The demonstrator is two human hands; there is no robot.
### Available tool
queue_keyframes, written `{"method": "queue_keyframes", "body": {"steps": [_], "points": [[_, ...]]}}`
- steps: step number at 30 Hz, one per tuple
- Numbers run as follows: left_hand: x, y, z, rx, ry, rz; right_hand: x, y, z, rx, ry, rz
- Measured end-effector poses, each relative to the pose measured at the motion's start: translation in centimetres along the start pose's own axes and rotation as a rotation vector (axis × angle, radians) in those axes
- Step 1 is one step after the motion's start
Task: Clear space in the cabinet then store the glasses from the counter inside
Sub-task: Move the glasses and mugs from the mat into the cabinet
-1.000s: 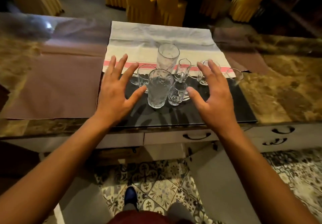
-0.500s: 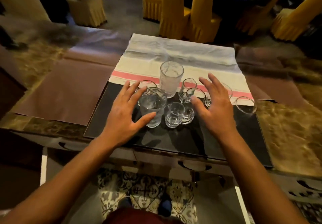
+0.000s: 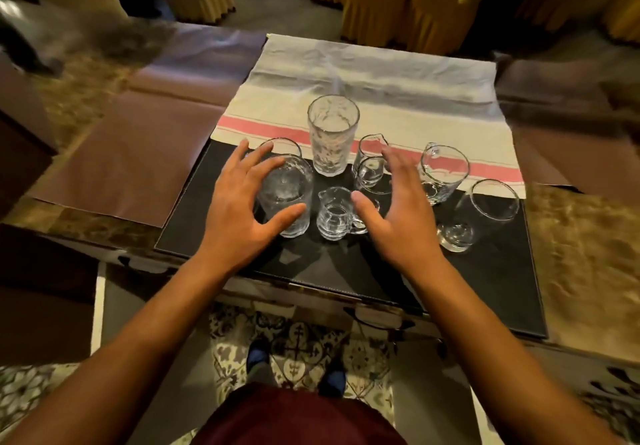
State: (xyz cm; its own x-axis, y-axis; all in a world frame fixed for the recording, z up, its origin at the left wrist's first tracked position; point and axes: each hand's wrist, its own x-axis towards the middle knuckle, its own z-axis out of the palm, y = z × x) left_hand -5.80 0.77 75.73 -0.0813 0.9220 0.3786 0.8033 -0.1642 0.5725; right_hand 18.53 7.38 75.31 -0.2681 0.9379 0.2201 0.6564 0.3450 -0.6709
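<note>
Seven glasses stand on the black mat (image 3: 346, 264) between and around the hands. The left hand (image 3: 239, 212), fingers spread and empty, flanks a tumbler (image 3: 285, 198). The right hand (image 3: 401, 216), likewise released, hovers beside a small jug (image 3: 334, 214). Cabinet unseen.

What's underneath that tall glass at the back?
The tall glass stands where the striped cloth meets the black mat. The counter beneath is covered.

Glasses – seven: two tall tumblers (image 3: 333, 134), five small pitchers (image 3: 334, 214).
</note>
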Motion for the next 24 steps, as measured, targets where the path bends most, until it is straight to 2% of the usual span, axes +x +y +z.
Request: {"method": "queue_keyframes", "body": {"steps": [5,9,14,18,24], "points": [[-0.9,0.3,1.9,-0.153,0.136,-0.058,-0.1,0.4,0.8,0.083,0.077,0.037],[-0.9,0.2,3.1,-0.199,0.223,-0.006,-0.3,0.4,1.5,0.131,0.121,0.045],[-0.5,-0.7,3.3,-0.173,0.192,0.025,-0.2,0.9,1.7,0.154,0.107,0.059],[-0.7,-1.0,2.5,-0.246,0.166,0.045,-0.4,0.9,1.7,0.178,0.106,0.058],[-1.4,-2.6,-0.9,-0.140,0.203,0.041,-0.3,0.8,1.4,0.183,0.098,0.079]]}}
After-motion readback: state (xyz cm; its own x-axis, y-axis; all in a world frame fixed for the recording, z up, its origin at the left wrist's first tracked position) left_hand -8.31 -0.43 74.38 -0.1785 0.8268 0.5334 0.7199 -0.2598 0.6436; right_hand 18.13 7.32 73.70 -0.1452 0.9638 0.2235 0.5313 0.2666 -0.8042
